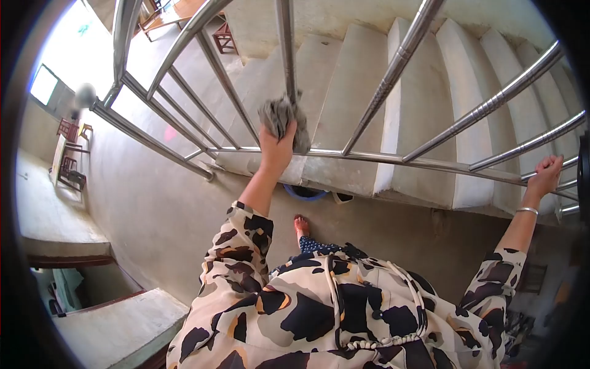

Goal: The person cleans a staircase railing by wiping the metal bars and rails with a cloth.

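Note:
My left hand [278, 147] is closed on a crumpled grey rag [279, 117]. The rag wraps round the lower part of an upright metal baluster [286, 49], just above the bottom rail [381, 157] of the stair railing. Off to the right, my right hand [546, 174] is closed round a bar of the same railing, with a bracelet on its wrist. The fingertips of my left hand are hidden behind the rag.
Beyond the railing, concrete steps [353, 80] climb to the right. Below the bottom rail, a blue basin [305, 193] stands on the floor, partly hidden by the stair edge. Small wooden stools [72, 173] are by the far left wall. A wooden table [178, 13] is at the top.

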Tool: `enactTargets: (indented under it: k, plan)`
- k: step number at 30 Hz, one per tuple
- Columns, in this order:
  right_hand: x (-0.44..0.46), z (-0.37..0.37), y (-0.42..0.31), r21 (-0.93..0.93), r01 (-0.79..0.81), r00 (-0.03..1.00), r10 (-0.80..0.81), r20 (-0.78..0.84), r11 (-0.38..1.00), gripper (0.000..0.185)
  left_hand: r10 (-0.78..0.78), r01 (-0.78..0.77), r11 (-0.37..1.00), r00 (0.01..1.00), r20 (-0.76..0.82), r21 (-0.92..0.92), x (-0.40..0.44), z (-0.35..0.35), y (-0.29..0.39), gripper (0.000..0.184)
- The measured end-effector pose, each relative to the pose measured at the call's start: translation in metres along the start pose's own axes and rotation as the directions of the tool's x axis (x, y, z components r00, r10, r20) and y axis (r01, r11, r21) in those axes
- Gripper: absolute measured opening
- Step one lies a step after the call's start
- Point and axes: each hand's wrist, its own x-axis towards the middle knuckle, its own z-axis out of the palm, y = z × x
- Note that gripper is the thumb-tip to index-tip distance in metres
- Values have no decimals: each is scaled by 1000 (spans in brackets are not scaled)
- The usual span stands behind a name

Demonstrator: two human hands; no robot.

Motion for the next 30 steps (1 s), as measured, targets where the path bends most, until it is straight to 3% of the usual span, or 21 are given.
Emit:
enactTargets:
  k: [3,5,6,8,9,11,13,14,16,17,19,21,24,26,27,28,29,30]
  plan:
    - [-3,3,-3,3,-10,1000,10,-23,1000,31,-96,100,986,995,-37,136,-26,-15,-87,28]
    - [-2,2,-1,14,-6,1000,6,-19,1000,32,-235,225,924,972,-5,310,-39,-21,-117,33]
    - [-1,1,0,2,-5,1000,5,-15,1000,33,-232,221,926,973,-1,307,-42,-22,-125,33]
    - [-1,-2,1,-15,2,1000,-2,-15,1000,33,-366,342,789,929,-56,511,-47,-20,-137,24]
    - [-1,-2,1,1,-6,1000,6,-11,1000,33,-365,339,794,930,-51,505,-48,-14,-139,24]
    - [0,1,1,19,-14,1000,14,-5,1000,33,-606,590,761,795,-31,270,-54,7,-142,26]
    - [-1,2,2,40,-8,998,10,-64,999,33,-459,364,845,870,179,392,-62,47,-76,30]
    - [-1,-1,4,31,-14,998,16,-65,999,33,-467,370,840,865,182,398,-64,63,-60,30]
    - [4,-5,6,21,3,1000,-3,14,1000,34,-480,446,875,851,212,188,-60,85,-43,35]
    - [4,-2,4,27,6,1000,-6,18,1000,34,-475,443,877,855,207,183,-61,82,-40,35]
    - [1,2,4,16,6,999,-5,-54,1000,34,-453,316,792,878,155,523,-61,66,-35,35]
    - [0,-1,4,17,-6,1000,6,-28,1000,33,-486,419,736,874,-16,531,-54,39,-122,33]
    - [2,-5,6,40,-10,1000,10,10,999,33,-413,355,716,910,-46,601,-57,0,-86,34]
    - [7,-4,8,71,-5,1000,4,14,997,34,-538,539,549,813,-223,639,-53,-16,-90,35]
    - [8,-5,9,76,-20,1000,20,-1,997,34,-525,530,556,821,-224,640,-44,-12,-71,35]
    - [9,-6,11,80,-39,999,40,-13,996,35,-498,511,805,858,-126,301,-36,-9,-51,33]
    - [7,-5,12,92,-40,999,42,-17,995,35,-429,423,901,902,-47,-99,-27,-4,-18,30]
    - [6,-4,11,87,-38,999,40,-24,995,35,-291,284,951,956,-45,-121,-11,1,27,27]
